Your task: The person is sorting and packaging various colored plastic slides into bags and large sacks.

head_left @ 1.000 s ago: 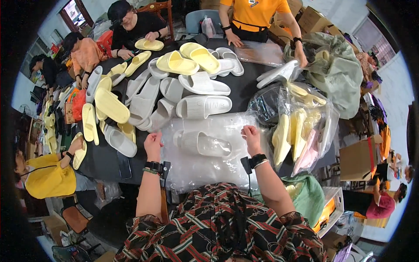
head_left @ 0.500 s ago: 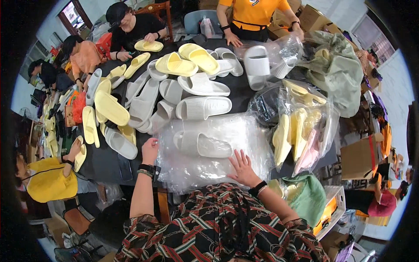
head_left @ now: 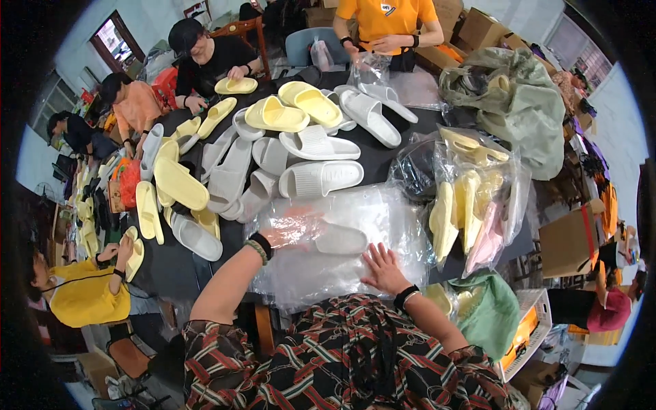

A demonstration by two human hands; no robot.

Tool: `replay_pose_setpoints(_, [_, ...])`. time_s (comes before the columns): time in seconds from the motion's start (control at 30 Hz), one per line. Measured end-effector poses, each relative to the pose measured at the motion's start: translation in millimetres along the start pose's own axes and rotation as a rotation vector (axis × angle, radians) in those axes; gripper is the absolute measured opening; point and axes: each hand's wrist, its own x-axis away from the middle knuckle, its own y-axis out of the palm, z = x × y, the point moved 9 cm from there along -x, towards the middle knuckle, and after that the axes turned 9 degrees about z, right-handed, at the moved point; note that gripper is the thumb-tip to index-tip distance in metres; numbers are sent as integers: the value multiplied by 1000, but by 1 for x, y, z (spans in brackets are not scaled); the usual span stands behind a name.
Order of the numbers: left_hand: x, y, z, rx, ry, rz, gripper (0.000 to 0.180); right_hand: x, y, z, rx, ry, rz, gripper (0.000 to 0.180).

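Note:
A grey slide slipper lies on a stack of clear plastic bags in front of me, its sole end pointing right. My left hand is at the slipper's strap end with shiny plastic film over it; glare hides how its fingers are set. The strap is mostly covered by that hand. My right hand rests flat on the bags, fingers spread, just beyond the slipper's right end. Past the stack's far edge lie a grey slipper and several more grey and yellow ones.
Bagged yellow and pink slippers stand to the right of the stack. Beyond them lies a grey-green sack. A green cloth and a white crate are at the lower right. Co-workers handle slippers at the left and far side.
My left hand has moved right, from beside the bags to under plastic at the slipper's strap. My right hand stays flat. Across the table, the co-worker in orange has put down two grey slippers.

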Motion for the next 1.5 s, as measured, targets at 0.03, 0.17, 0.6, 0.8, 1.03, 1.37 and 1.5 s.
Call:
replay_pose_setpoints(0.03, [-3,15,-5,-4,9,3,86,2,-1,0,2,-1,4,79])
replay_pose_setpoints(0.17, [-3,72,-15,-166,172,-167,70,7,-7,3,18,20,18,81])
replay_pose_setpoints(0.6, [28,-225,-28,-490,-321,430,33,0,-4,0,8,-10,29,77])
replay_pose_setpoints(0.8, [62,-324,-3,-694,-485,762,37,-6,-4,-3,1,-5,19,76])
replay_pose_setpoints(1.03, [90,-385,-47,-779,-687,953,40,-1,0,-1,-9,22,-29,73])
replay_pose_setpoints(1.37, [159,-306,-213,-441,-802,1179,58,-4,-5,-6,18,6,-2,75])
replay_pose_setpoints(1.5, [161,-155,-240,-154,-1059,414,56,-1,-8,-6,47,10,-19,74])
